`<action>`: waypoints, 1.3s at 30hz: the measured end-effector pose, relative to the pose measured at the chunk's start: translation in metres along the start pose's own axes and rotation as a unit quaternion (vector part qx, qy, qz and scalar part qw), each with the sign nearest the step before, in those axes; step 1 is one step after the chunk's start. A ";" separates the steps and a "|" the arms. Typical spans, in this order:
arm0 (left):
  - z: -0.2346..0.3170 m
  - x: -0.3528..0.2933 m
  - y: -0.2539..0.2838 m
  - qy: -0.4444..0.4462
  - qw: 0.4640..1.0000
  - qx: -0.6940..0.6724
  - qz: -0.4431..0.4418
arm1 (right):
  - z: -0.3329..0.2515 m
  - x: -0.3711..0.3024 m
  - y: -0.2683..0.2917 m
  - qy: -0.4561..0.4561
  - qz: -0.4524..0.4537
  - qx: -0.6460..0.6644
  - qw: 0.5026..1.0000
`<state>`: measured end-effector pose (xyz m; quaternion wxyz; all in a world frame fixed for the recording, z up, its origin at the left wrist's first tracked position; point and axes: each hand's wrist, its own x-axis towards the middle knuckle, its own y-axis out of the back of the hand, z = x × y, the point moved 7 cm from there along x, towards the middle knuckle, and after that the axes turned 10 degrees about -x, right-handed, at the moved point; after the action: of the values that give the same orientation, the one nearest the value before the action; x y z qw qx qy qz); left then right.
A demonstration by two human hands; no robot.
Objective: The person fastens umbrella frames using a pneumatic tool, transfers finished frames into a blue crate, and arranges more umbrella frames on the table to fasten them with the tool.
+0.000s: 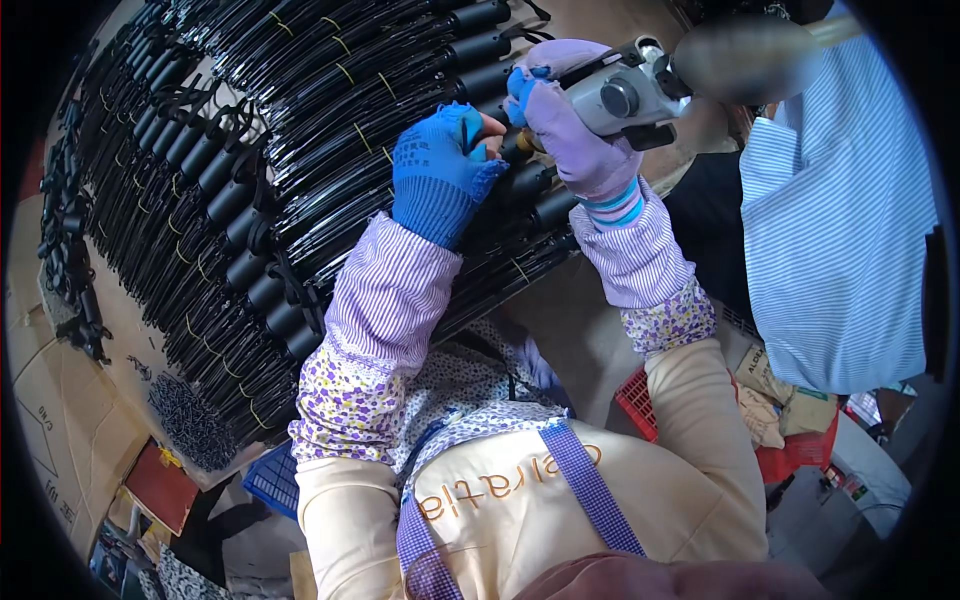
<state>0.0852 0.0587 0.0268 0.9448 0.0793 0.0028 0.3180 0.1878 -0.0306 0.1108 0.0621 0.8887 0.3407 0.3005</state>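
Note:
My left hand point(440, 165), in a blue knit glove with bare fingertips showing, is closed over the black rods and handles. Its fingers pinch together at the tool's tip; what they hold is hidden. My right hand point(590, 155), in a lavender glove, is wrapped round a grey power screwdriver point(612, 100). The tool's brass-coloured nose point(527, 142) points left at my left fingertips. Beneath both hands lie rows of what look like folded umbrella frames point(320, 140), with shiny black rods tied by yellow bands. Thick black handles point(482, 50) line their right ends.
More bundles with black handles point(205, 165) lie at left, beside a heap of small dark screw-like pieces point(190, 420). Cardboard point(60, 410) stands far left. Blue-striped cloth point(840, 220) hangs at right, near a blurred rounded object point(745, 58). A red crate point(635, 402) sits below.

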 end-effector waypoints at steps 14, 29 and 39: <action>0.027 0.013 0.011 -0.207 0.941 0.268 0.011 | 0.014 0.009 -0.019 -0.074 0.058 0.163 0.982; 0.004 0.007 0.031 -0.073 0.996 0.058 -0.001 | -0.005 0.011 -0.026 0.035 0.058 0.061 0.996; -0.014 0.006 0.038 0.113 0.992 -0.054 -0.017 | -0.013 0.015 -0.025 0.058 0.050 0.019 0.997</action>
<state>0.0660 0.0943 0.0192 0.9465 -0.0080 0.0934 0.3089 0.1743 -0.0033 0.1209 0.0106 0.8869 0.3040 0.3477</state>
